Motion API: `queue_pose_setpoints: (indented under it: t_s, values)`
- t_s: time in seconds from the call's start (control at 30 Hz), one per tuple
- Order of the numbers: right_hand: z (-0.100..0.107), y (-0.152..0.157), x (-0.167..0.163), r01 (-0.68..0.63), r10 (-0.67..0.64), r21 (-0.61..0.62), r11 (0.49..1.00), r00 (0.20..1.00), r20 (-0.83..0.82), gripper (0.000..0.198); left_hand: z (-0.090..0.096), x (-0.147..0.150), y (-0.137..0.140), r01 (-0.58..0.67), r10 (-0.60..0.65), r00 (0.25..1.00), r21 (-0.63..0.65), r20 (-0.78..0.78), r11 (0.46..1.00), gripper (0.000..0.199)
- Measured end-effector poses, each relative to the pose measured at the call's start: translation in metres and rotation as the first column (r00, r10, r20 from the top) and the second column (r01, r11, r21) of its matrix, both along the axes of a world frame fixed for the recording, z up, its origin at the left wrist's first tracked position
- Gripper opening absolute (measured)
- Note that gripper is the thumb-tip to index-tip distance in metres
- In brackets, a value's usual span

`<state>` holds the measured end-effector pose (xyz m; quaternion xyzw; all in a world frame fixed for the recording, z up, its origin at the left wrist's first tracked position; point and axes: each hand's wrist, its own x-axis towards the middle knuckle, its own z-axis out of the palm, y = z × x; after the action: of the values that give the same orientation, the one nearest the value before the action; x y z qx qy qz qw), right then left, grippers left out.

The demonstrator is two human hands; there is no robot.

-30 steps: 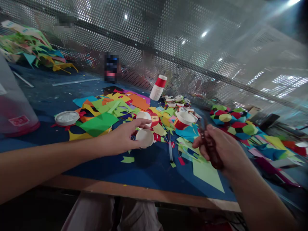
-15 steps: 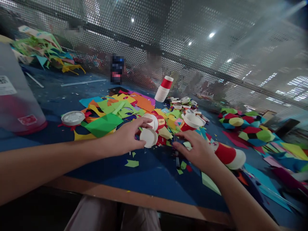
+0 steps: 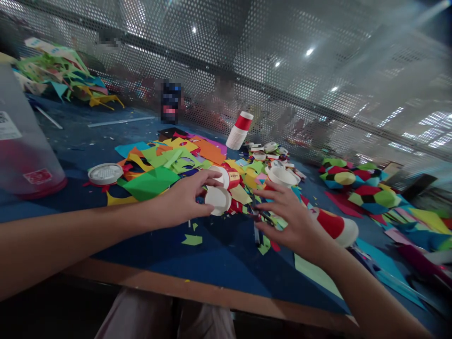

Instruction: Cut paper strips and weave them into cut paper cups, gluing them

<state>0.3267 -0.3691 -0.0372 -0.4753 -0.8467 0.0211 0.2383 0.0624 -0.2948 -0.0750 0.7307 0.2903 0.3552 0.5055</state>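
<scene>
My left hand [image 3: 192, 197] is closed on a shallow, round white paper-cup piece [image 3: 218, 201], thumb at its lower left edge and fingers above. Just behind that piece lies a red and white paper cup [image 3: 232, 178] on its side, close to my fingertips. My right hand [image 3: 287, 219] is open, its fingers spread, over what look like dark-handled scissors [image 3: 257, 233] on the table; whether it touches them I cannot tell. Beyond it is another cup [image 3: 282, 176] with its white rim up. A red and white cup [image 3: 335, 227] lies partly behind my right wrist.
Coloured paper scraps [image 3: 151, 181] are heaped mid-table. A translucent container [image 3: 28, 136] stands at left, near a white lid [image 3: 105, 174]. Stacked cups [image 3: 240, 131] stand at the back, before a perforated metal screen [image 3: 212, 47]. Multicoloured paper balls [image 3: 374, 195] lie at right.
My right hand has spread its fingers and lifted them slightly near the scissors, which have shifted a little. My left hand still holds the white cup piece in almost the same place.
</scene>
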Motion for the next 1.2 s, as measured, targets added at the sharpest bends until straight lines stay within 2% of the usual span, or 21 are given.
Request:
queue_pose_setpoints:
  t_s: [0.03,0.07,0.1,0.17,0.2,0.27,0.37,0.47,0.57,0.67,0.8,0.93,1.07,1.2]
  values:
    - [0.001,0.002,0.0,0.035,-0.04,-0.028,0.999,0.98,-0.193,0.016,0.0,0.001,0.001,-0.01,0.01,1.0,-0.006,0.005,1.0,0.072]
    - [0.004,0.004,-0.001,0.062,-0.088,-0.077,0.995,0.911,-0.404,0.016,-0.001,0.001,0.002,-0.019,0.019,1.0,-0.009,0.005,1.0,0.072]
    - [0.007,0.007,-0.003,0.072,-0.141,-0.138,0.988,0.789,-0.598,0.016,-0.001,0.002,0.003,-0.028,0.028,1.0,-0.009,0.001,1.0,0.071]
    - [0.015,0.013,-0.011,0.05,-0.228,-0.232,0.971,0.468,-0.854,0.021,-0.001,0.003,0.006,-0.042,0.042,0.999,-0.004,-0.014,0.999,0.063]
    - [0.02,0.016,-0.016,0.042,-0.259,-0.26,0.965,0.326,-0.909,0.025,0.0,0.003,0.007,-0.049,0.049,0.999,0.0,-0.023,0.999,0.057]
    - [0.029,0.023,-0.026,0.044,-0.296,-0.293,0.955,0.133,-0.946,0.031,0.002,0.002,0.008,-0.067,0.068,0.997,0.017,-0.048,0.998,0.042]
    - [0.039,0.031,-0.033,0.147,-0.249,-0.248,0.958,-0.012,-0.968,0.036,0.008,0.001,0.007,-0.097,0.101,0.991,0.051,-0.091,0.994,0.024]
    - [0.043,0.037,-0.025,0.232,-0.221,-0.228,0.946,-0.053,-0.974,0.041,0.009,-0.001,0.007,-0.112,0.121,0.985,0.081,-0.126,0.99,0.02]
    - [0.043,0.039,-0.012,0.27,-0.224,-0.22,0.937,-0.014,-0.974,0.044,0.007,-0.001,0.008,-0.096,0.11,0.983,0.095,-0.149,0.991,0.021]
    - [0.041,0.037,-0.008,0.264,-0.23,-0.218,0.94,0.018,-0.973,0.045,0.008,-0.002,0.007,-0.017,0.033,0.985,0.092,-0.17,0.996,0.018]
    - [0.037,0.031,-0.025,0.098,-0.289,-0.29,0.952,-0.024,-0.957,0.054,0.016,-0.002,0.001,0.148,-0.127,0.977,0.113,-0.174,0.983,0.008]
    - [0.03,0.026,-0.051,-0.108,-0.303,-0.297,0.949,-0.043,-0.952,0.053,0.02,0.007,-0.01,0.344,-0.322,0.933,0.14,-0.16,0.928,0.012]
    - [0.018,0.022,-0.068,-0.213,-0.265,-0.252,0.944,-0.037,-0.963,0.047,0.016,0.022,-0.018,0.38,-0.357,0.92,0.135,-0.164,0.915,0.016]
    - [0.014,0.019,-0.072,-0.251,-0.246,-0.229,0.941,-0.04,-0.968,0.041,0.012,0.03,-0.02,0.388,-0.371,0.917,0.112,-0.145,0.915,0.012]
